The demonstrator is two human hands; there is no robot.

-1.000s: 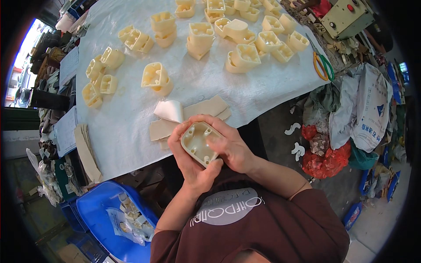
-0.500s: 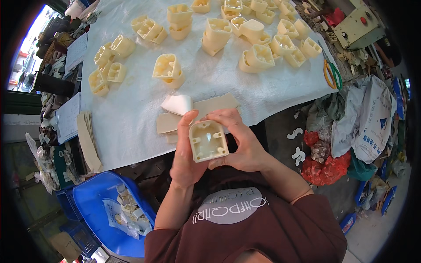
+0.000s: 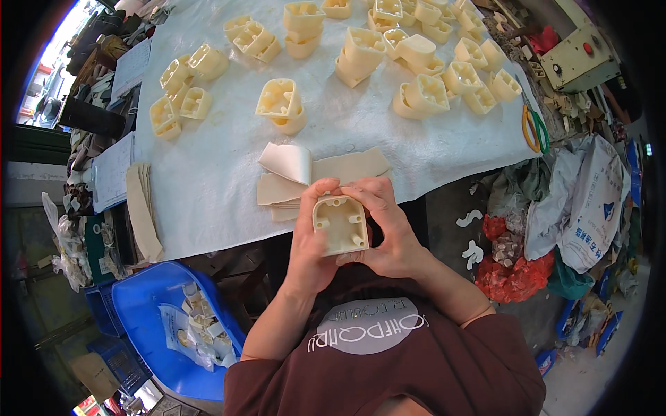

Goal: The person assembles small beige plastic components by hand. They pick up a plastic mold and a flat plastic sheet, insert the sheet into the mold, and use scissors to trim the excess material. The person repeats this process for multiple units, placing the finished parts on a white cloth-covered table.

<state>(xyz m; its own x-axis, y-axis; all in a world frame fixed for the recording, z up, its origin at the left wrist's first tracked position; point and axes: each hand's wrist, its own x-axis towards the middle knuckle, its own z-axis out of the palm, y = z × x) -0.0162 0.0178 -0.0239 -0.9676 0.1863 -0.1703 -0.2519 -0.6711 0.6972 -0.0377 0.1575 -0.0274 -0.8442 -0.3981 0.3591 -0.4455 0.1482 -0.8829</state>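
Between my two hands is a cream plastic housing, square with two rounded corners (image 3: 345, 232), its hollow side with small posts facing up. My left hand (image 3: 305, 260) grips its left side, with the thumb side blurred over the near left corner. On the other side my right hand (image 3: 390, 239) has its fingers wrapped along the far edge and right wall. Just beyond the hands lie flat beige strips (image 3: 354, 165) in a small pile, with a curled white sheet piece (image 3: 286, 162) on top.
Similar cream housings (image 3: 279, 99), some stacked, stand across the white-covered table (image 3: 208, 159). Scissors with orange and green handles (image 3: 535, 130) lie at its right edge. A blue tub of scraps (image 3: 149, 333) sits lower left; bags (image 3: 510, 274) lie on the right floor.
My left fingers have shifted around the housing, and the fingertips of both hands now meet at its far edge. The housing has turned slightly. The whole view has shifted a little.
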